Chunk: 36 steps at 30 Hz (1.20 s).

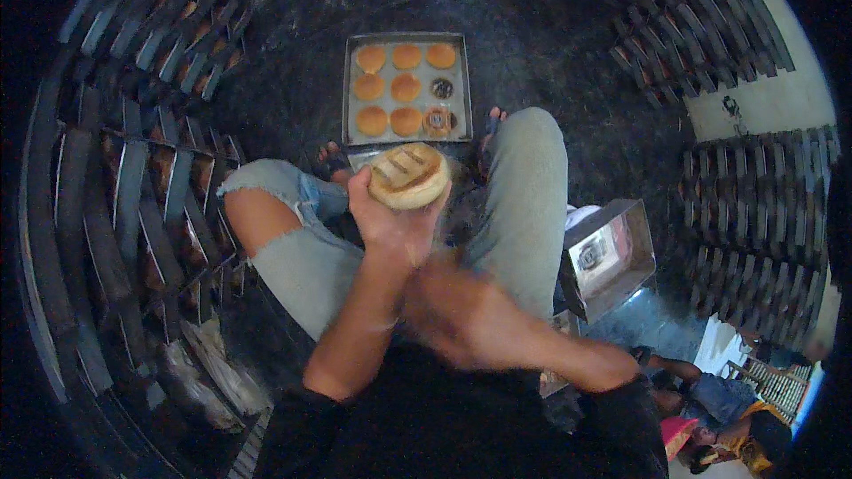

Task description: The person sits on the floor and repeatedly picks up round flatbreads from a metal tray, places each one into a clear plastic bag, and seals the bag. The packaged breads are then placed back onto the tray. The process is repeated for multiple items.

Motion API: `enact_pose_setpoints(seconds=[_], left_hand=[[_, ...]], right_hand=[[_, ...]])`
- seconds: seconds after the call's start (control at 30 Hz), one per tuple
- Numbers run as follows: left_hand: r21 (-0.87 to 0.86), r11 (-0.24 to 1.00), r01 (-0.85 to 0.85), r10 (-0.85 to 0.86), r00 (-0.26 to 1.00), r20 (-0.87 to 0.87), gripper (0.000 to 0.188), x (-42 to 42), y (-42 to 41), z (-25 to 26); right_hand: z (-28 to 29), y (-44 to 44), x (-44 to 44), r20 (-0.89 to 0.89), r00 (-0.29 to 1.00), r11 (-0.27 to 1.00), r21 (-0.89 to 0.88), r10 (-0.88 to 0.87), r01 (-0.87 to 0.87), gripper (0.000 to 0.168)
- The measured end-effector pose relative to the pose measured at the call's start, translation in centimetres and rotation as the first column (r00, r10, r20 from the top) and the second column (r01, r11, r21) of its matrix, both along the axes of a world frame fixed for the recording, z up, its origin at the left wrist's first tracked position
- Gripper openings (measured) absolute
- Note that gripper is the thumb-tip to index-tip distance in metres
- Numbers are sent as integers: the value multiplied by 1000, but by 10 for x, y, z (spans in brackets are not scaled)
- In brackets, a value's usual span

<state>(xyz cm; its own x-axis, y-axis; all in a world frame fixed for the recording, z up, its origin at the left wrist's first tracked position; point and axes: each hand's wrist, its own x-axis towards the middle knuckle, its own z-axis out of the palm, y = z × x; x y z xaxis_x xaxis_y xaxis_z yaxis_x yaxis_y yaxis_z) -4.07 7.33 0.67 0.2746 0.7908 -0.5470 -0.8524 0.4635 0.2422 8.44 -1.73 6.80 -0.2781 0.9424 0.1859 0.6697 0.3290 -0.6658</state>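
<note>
My left hand (399, 219) holds up a round bread bun (409, 175), its pale side with brown grill-like marks facing the camera. My right hand (449, 306) is blurred and sits close to my left wrist; what its fingers hold, if anything, cannot be made out. Beyond the bun, a square metal baking tray (468, 96) lies on the dark floor. It bears several golden buns (405, 87) in rows, a dark round label (441, 88) and, at its near right corner, a bun under a printed clear wrapper (439, 121).
Right of my knee stands an open metal box (616, 279) with printed packaging (594, 256) inside. Racks of stacked dark trays (126, 213) line the left side, and more racks (749, 193) stand on the right. Another person (725, 406) is at the lower right.
</note>
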Motion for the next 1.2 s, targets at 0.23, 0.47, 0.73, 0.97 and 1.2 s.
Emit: enact_pose_setpoints(seconds=[0.23,0.47,0.73,0.97,1.2], left_hand=[[19,972,236,-237,967,96,65,10,-14,52],[150,818,555,-220,544,-810,44,31,-55,-26],[629,435,644,466,436,-770,26,63,-21,29],[540,741,400,212,623,-753,11,74,-30,18],[487,763,424,126,642,-757,10,56,-13,25]], right_hand=[[-2,-6,72,-164,959,968,67,-229,243,23],[-21,-30,79,-568,643,776,13,-514,631,15],[-25,-15,97,-567,652,787,11,-503,617,23],[-27,-22,92,-676,391,701,-264,-624,662,25],[-5,-19,94,-675,132,608,-541,-726,581,14]])
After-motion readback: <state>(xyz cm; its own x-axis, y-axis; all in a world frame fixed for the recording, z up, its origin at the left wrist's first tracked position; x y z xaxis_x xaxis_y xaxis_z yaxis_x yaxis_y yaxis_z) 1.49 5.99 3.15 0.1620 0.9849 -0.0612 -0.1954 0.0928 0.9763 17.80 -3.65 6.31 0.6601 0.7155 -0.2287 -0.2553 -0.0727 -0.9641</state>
